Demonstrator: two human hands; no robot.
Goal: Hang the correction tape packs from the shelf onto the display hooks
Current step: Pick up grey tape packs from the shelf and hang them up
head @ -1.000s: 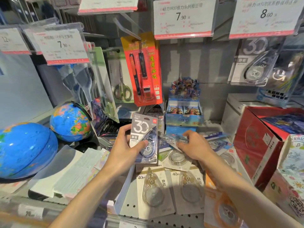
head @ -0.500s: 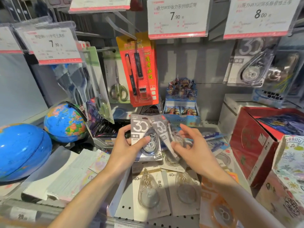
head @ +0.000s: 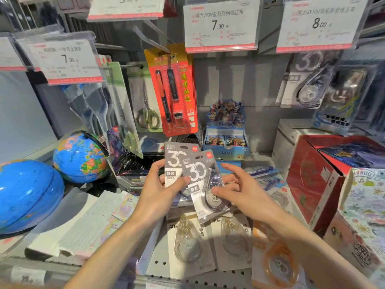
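Observation:
Two grey "30" correction tape packs overlap in front of me above the shelf. My left hand [head: 160, 188] grips the rear pack [head: 173, 161], thumb pressed on both cards. The front pack [head: 205, 184] leans to the right, and my right hand [head: 239, 190] pinches its blister between thumb and fingers. More correction tape packs [head: 188, 243] lie flat on the perforated shelf [head: 220, 278] below. A hook under the 7.90 price tag [head: 220, 26] has nothing hanging below it. To its right, a matching grey pack [head: 302, 84] hangs under the 8.00 tag.
An orange pen pack [head: 173, 90] and scissors [head: 146, 105] hang left of the bare hook. Two globes [head: 81, 157] stand at left, paper stacks [head: 83, 224] in front of them. A card box [head: 226, 132] sits behind; a red box [head: 320, 178] stands at right.
My right hand lifted a second grey pack off the shelf and brought it against the pack in my left hand. Both hands and packs now sit slightly higher.

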